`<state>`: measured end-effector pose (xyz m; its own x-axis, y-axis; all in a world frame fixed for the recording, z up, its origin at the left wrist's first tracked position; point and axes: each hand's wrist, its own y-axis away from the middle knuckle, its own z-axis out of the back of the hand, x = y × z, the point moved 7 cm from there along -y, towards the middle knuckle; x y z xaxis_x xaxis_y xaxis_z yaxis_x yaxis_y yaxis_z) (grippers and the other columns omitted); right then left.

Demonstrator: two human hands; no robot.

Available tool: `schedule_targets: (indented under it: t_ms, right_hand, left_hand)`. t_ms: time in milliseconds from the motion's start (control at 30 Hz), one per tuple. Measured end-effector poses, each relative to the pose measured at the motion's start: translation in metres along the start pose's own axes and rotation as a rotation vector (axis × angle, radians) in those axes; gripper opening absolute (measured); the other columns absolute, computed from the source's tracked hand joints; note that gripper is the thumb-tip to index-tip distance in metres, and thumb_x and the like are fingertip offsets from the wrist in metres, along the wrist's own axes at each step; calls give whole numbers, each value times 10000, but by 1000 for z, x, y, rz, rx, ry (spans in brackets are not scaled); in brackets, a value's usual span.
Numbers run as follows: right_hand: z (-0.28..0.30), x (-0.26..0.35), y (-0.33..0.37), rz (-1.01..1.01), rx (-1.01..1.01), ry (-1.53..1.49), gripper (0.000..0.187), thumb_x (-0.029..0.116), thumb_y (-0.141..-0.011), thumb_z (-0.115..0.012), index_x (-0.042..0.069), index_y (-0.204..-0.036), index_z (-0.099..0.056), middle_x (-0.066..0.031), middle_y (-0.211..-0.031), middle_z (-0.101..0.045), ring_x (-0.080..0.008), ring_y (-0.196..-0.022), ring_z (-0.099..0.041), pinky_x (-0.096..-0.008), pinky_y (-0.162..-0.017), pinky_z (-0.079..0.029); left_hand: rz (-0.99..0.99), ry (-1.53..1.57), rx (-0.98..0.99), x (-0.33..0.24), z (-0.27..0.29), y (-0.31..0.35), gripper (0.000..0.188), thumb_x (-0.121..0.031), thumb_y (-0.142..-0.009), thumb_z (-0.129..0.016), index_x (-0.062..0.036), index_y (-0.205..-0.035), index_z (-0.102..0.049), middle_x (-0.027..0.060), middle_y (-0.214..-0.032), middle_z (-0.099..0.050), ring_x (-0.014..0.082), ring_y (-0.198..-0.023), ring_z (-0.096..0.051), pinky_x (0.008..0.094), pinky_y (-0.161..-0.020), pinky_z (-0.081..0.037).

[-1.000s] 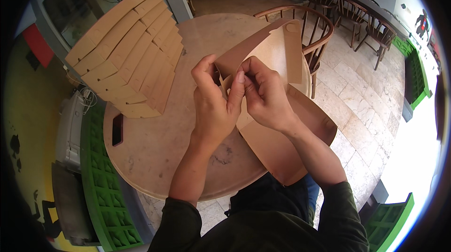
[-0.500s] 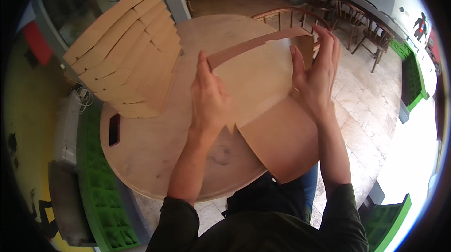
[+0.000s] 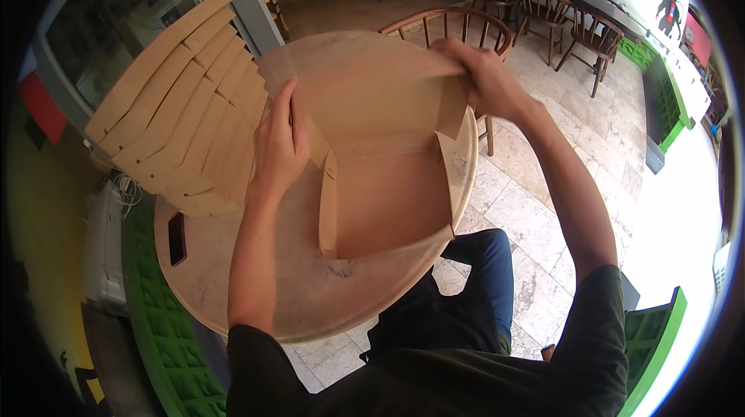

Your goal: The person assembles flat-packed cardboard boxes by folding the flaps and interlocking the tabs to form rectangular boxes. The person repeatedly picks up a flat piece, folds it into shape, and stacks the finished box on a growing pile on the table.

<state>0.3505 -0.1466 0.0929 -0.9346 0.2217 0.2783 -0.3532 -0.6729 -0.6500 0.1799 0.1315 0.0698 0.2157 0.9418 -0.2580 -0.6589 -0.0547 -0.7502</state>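
A brown cardboard box [image 3: 392, 203] stands open in front of me near the table's right edge. Its shallow tray has folded side walls, and the lid rises from the far side. My left hand [image 3: 279, 145] is at the lid's left edge, fingers pointing up and pressed along it. Around the lid's upper right corner curl the fingers of my right hand [image 3: 497, 81], partly hidden behind the cardboard. The lid's top edge is blurred by motion.
The round wooden table [image 3: 287, 293] bears a tall, leaning stack of folded cardboard boxes [image 3: 178, 106] at the left. A phone [image 3: 178, 238] lies at its left edge. Beyond the table is a wooden chair [image 3: 458, 17]; a green lattice planter [image 3: 151, 300] runs along the left.
The box has swung round so its tray now sits level over the table, opening toward me. My right hand has closed on the lid corner; my left hand has moved left.
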Motion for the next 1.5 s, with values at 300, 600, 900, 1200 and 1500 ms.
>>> schedule_targets:
  t_ms: [300,600,900,1200,1500]
  right_hand:
    - [-45,67,136,186,258,262,630,137,-829,-767,67,-1336,-400,-238,-1476,-487,-395,-899,-742,-425,-731,-673]
    - [-79,65,190,96,366,-98,680,401,-908,-797,131,-1319,-328,-331,-1578,-319,-530,-1125,-676,-454,-830,-683]
    - [-101,66,214,-22,379,-266,726,301,-847,-875,94,-1261,-316,-389,-1576,-296,-587,-1278,-569,-518,-974,-626]
    - [-112,69,226,-72,108,-198,793,239,-830,-889,158,-1471,-428,-331,-1662,-268,-561,-1340,-550,-503,-983,-633]
    - [-110,82,213,-187,284,-96,739,184,-845,-857,280,-1517,-566,-269,-1680,-279,-503,-1336,-580,-492,-984,-640]
  left_hand:
    - [-221,16,399,-39,10,125,857,-58,-802,-804,-134,-1531,-359,268,-1552,-480,488,-1191,-656,511,-927,-596]
    - [-24,217,467,-51,-2,180,801,-172,-912,-807,-191,-1562,-340,340,-1660,-220,583,-1433,-431,630,-1103,-492]
    - [346,603,294,-38,-13,207,964,-31,-835,-876,-97,-1617,-315,259,-1685,-147,447,-1527,-358,543,-1118,-534]
    - [319,467,222,-28,-21,227,444,46,-811,-863,-2,-1235,-737,198,-1538,-498,339,-1363,-598,425,-1045,-560]
    - [588,432,75,-25,-25,244,231,87,-817,-843,32,-1034,-786,176,-1339,-669,273,-1213,-686,371,-1033,-547]
